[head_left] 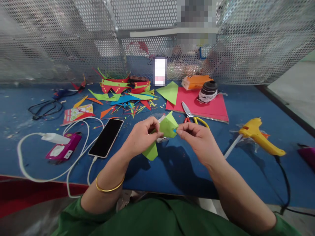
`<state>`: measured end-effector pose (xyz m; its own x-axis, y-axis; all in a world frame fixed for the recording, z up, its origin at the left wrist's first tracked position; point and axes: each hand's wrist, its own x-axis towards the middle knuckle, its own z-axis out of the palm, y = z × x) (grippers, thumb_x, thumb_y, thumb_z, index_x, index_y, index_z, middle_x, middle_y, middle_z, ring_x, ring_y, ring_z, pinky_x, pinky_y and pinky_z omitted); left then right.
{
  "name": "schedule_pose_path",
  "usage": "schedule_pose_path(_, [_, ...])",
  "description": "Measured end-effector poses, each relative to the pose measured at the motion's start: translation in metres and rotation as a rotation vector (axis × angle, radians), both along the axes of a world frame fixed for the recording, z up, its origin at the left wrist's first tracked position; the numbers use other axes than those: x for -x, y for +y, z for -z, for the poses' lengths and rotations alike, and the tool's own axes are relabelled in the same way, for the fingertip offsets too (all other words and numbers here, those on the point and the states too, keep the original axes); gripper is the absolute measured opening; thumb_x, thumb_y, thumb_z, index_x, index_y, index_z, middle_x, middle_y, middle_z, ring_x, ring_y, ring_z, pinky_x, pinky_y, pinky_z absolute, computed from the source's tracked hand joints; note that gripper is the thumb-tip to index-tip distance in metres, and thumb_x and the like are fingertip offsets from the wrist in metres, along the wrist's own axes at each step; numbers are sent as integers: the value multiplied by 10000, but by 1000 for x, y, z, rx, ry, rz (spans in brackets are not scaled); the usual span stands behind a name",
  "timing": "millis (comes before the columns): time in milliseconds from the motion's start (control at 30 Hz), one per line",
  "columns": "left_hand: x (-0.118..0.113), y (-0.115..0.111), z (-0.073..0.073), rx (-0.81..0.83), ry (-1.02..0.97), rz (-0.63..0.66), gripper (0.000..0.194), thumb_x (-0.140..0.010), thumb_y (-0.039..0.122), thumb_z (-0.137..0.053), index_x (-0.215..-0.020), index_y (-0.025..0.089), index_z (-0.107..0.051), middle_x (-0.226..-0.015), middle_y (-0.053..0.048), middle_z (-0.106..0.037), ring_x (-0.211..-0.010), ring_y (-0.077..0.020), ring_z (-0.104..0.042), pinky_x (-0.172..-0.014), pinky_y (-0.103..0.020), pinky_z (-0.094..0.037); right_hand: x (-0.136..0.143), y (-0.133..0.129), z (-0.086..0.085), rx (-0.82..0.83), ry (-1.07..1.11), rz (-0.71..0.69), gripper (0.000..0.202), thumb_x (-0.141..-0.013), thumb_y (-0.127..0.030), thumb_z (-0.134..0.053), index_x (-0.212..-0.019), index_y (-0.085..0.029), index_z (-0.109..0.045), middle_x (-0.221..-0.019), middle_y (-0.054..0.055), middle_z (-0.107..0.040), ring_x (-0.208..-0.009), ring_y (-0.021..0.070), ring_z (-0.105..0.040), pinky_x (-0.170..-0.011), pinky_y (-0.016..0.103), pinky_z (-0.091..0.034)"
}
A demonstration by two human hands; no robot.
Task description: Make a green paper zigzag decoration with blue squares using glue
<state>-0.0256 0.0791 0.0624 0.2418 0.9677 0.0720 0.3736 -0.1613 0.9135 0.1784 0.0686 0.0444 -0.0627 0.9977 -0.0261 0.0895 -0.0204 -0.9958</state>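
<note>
Carefully, above the worktop, the left hand grasped the green paper, whose long axis seemed from seven to one o'clock, while the right hand pinched the blue piece at its three-o'clock edge.

The phone lies left of the left hand. The scissors sit just past the right hand. The glue gun is right of that hand, on the table.
</note>
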Motion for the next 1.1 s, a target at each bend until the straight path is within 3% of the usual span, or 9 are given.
schedule_pose_path(100, [-3, 1, 3, 69, -93, -104, 233, -753, 191, -723, -854, 217, -515, -679, 67, -640, -634, -120, -628, -599, -230, -456, 2, -2, 1, 10, -8, -6, 201, -760, -402, -733, -760, -206, -690, -730, -12, -597, -678, 128, -466, -617, 281, -368])
schedule_pose_path(200, [-8, -1, 3, 112, -156, -123, 201, -796, 236, -709, -960, 203, -598, -779, 16, -732, -688, -144, -676, -631, -248, -496, 2, -3, 0, -24, -48, -32, 188, -791, -396, -706, -771, -210, -689, -749, -6, -612, -696, 139, -506, -650, 295, -403])
schedule_pose_path(367, [-14, -6, 0, 76, -139, -123, 151, -820, 278, -699, -914, 165, -731, -850, -37, -762, -747, -163, -692, -707, -272, -525, 0, -4, -2, -385, -283, 63, 105, -838, -272, -673, -757, -210, -699, -1003, 60, -655, -1026, 211, -622, -912, 369, -460])
schedule_pose_path(500, [-19, -8, 1, 78, -138, -83, 152, -812, 273, -686, -894, 165, -754, -814, -34, -752, -726, -160, -678, -706, -277, -520, 0, -5, -1, -550, -417, 100, 93, -874, -245, -649, -802, -211, -697, -1078, 85, -631, -1095, 241, -619, -957, 421, -457])
schedule_pose_path(1100, [-26, -8, 3, 113, -112, -20, 196, -830, 325, -664, -886, 150, -732, -789, -30, -701, -689, -141, -599, -670, -274, -478, 2, -5, -1, -520, -491, 74, 80, -883, -221, -612, -815, -225, -654, -994, 71, -611, -968, 230, -601, -858, 403, -471])
